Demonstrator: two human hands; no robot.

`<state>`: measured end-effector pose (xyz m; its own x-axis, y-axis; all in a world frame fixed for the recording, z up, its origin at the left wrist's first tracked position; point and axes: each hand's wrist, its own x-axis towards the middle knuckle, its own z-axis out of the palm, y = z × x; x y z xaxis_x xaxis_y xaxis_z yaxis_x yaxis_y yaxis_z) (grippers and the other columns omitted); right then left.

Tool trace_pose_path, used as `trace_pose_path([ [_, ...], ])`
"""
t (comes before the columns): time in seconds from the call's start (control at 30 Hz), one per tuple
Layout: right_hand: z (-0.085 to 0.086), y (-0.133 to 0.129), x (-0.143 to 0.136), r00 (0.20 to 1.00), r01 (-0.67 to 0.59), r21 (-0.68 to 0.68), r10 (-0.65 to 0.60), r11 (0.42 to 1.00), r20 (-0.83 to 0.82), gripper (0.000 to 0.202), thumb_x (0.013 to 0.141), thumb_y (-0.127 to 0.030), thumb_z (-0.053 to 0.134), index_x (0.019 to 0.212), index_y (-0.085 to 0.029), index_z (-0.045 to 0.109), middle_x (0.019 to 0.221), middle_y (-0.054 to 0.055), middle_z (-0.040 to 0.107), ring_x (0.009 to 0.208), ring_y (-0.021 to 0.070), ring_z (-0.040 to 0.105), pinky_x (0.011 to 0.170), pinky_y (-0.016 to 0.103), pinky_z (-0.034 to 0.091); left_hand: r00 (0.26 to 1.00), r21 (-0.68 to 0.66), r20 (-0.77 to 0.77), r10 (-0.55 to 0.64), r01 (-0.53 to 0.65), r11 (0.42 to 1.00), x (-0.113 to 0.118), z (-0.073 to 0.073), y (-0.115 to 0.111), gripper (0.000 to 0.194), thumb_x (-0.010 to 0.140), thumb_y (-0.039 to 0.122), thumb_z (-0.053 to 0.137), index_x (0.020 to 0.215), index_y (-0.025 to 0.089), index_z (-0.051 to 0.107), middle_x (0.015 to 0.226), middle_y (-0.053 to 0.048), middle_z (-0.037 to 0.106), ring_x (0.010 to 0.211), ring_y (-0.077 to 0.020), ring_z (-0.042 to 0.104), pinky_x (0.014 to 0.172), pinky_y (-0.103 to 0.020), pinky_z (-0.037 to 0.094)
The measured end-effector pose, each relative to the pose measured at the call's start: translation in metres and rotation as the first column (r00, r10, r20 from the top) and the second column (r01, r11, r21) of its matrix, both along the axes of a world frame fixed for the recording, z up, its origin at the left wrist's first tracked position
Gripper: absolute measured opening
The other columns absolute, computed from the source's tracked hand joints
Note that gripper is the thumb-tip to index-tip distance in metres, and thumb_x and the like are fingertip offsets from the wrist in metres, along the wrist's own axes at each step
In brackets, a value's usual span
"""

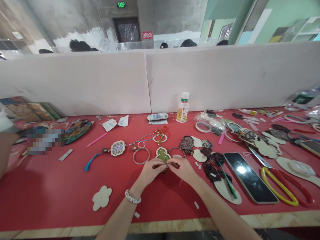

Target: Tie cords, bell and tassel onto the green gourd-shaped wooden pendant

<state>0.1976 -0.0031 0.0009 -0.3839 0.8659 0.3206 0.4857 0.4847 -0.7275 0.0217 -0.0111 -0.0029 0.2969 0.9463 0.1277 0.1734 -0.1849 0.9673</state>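
A gourd-shaped pendant [162, 155] with a pale rim and green inside lies between my hands at the middle of the table. My left hand [153, 170], with a beaded bracelet at its wrist, pinches at the pendant's lower end. From the other side my right hand [182, 169] meets it there, fingers closed; the small part between the fingertips is hidden. Above the pendant are a pale ring [160, 138] and cord. Left of my hands lie a metal ring [141, 156] and an octagonal pendant [118, 148] with a blue tassel [90, 162].
A phone [250, 176], scissors [282, 183] and a green stick [228, 181] lie at right among dark fabric pieces. A flower-shaped piece [102, 198] lies at front left. A bottle [182, 108] stands before the white partition [100, 83]. Another person's arm [6, 150] enters at left.
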Motion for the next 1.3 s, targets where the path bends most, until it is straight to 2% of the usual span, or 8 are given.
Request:
trace_pose_path([
  [0.23,0.0003,0.0001,0.0,1.0,0.01,0.049,-0.01,0.999,0.01,0.013,0.075,-0.019,0.05,0.077,-0.021,0.063,0.072,0.001,0.064,0.062,0.0124,0.056,0.057,0.021,0.042,1.0,-0.017,0.015,-0.016,0.016,1.0,0.0003,0.002,-0.0006,0.019,0.073,0.031,0.059,0.076,0.015,0.068,0.082,-0.006,0.061,0.069,-0.0143,0.058,0.065,-0.025,0.05],
  [0.5,0.0024,-0.0028,-0.0007,0.991,0.131,0.081,-0.127,0.988,-0.05,0.01,0.073,-0.02,0.047,0.068,-0.019,0.056,0.061,0.0,0.057,0.052,0.0104,0.048,0.049,0.019,0.037,1.0,-0.007,-0.013,0.025,-0.025,1.0,0.0013,0.0007,-0.0001,0.018,0.069,0.031,0.062,0.075,0.015,0.067,0.083,-0.007,0.061,0.068,-0.0147,0.058,0.061,-0.025,0.049],
  [0.73,0.0066,-0.0081,-0.0056,0.998,0.045,0.021,-0.044,0.999,-0.041,0.01,0.073,-0.017,0.048,0.067,-0.019,0.056,0.059,-0.001,0.055,0.051,0.0096,0.047,0.048,0.018,0.036,0.995,0.049,-0.073,0.065,-0.061,0.997,0.0022,-0.0011,-0.0008,0.015,0.067,0.029,0.065,0.072,0.016,0.064,0.078,-0.004,0.06,0.066,-0.0133,0.055,0.058,-0.023,0.045],
  [1.03,0.0039,-0.0078,-0.0063,0.999,0.043,-0.016,-0.043,0.999,-0.02,0.009,0.072,-0.017,0.049,0.067,-0.019,0.056,0.055,-0.003,0.052,0.047,0.0088,0.044,0.046,0.018,0.033,0.994,0.083,-0.081,0.068,-0.061,0.995,0.0034,-0.0027,-0.0016,0.015,0.066,0.03,0.065,0.071,0.016,0.062,0.074,-0.003,0.059,0.063,-0.0125,0.052,0.057,-0.022,0.041],
  [1.3,0.0046,-0.0081,-0.0062,0.999,0.023,-0.035,-0.025,0.999,-0.038,0.01,0.073,-0.018,0.047,0.068,-0.019,0.055,0.054,-0.003,0.05,0.046,0.0087,0.043,0.045,0.018,0.032,0.993,0.034,-0.092,0.072,-0.069,0.997,0.0028,-0.0046,-0.0014,0.015,0.066,0.028,0.064,0.074,0.016,0.061,0.072,-0.001,0.057,0.058,-0.0105,0.049,0.053,-0.021,0.039],
])
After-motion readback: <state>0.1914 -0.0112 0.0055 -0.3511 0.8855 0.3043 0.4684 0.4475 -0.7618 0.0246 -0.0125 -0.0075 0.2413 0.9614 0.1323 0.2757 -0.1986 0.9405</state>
